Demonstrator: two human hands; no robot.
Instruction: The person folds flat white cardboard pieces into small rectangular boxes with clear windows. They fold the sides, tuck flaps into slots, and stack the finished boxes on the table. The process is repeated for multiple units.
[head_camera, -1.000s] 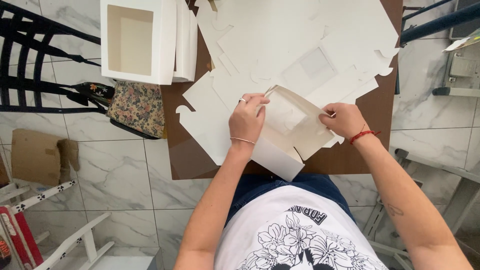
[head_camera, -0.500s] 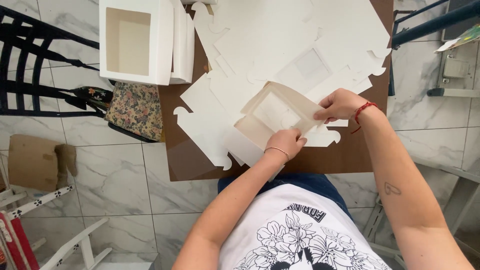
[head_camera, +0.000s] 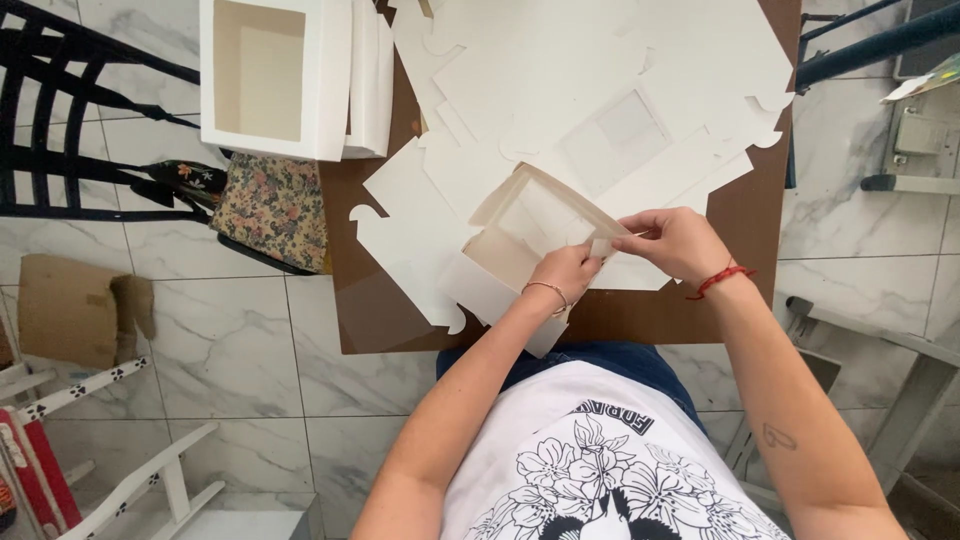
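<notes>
Since a moment ago the left hand (head_camera: 566, 272) has risen to meet the right hand (head_camera: 678, 243), both pinched shut on the half-folded box's (head_camera: 520, 250) right flap, above the brown surface (head_camera: 375, 300).

Domestic room used as a packing station — marble-look tile floor (head_camera: 230, 340), black chair (head_camera: 60, 110), floral fabric bag (head_camera: 272, 208), brown table (head_camera: 740, 220) stacked with flat white box blanks (head_camera: 560, 70) — one assembled window box (head_camera: 275, 75) at its far-left corner.

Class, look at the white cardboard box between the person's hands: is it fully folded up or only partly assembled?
Partly assembled. The box has raised side walls, but its windowed lid flap stands open, pinched by the left hand and right hand.
</notes>
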